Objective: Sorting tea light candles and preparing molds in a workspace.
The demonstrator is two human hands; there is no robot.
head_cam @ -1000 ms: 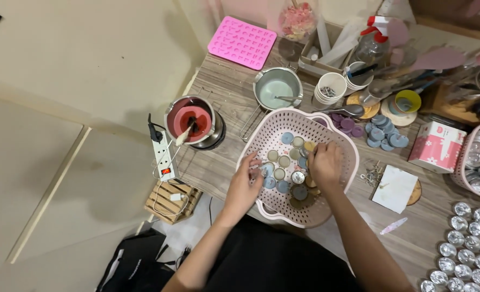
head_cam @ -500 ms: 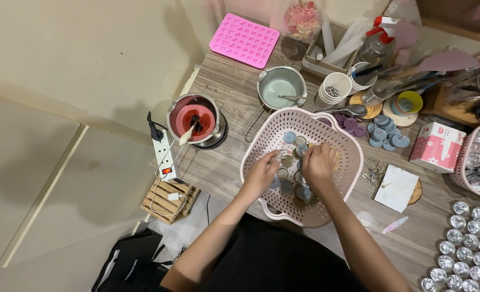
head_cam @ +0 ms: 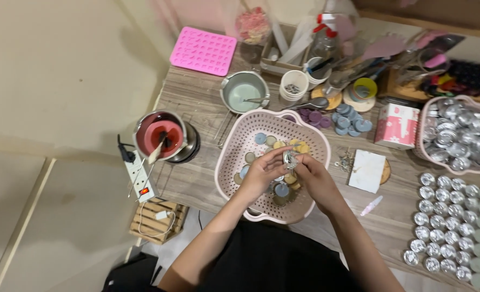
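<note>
A pink perforated basket sits on the wooden table and holds several small round wax discs in blue, yellow and tan. Both hands are together above its middle. My left hand and my right hand pinch a small silver foil cup between their fingertips. The discs under the hands are partly hidden.
A pot of red wax stands left of the basket beside a white power strip. A pan of pale green wax and a pink silicone mould lie behind. Rows of foil cups fill the right side, with another basket of cups.
The hands were apart, sorting among the discs in the basket. They have come together and lifted a small foil cup between them.
</note>
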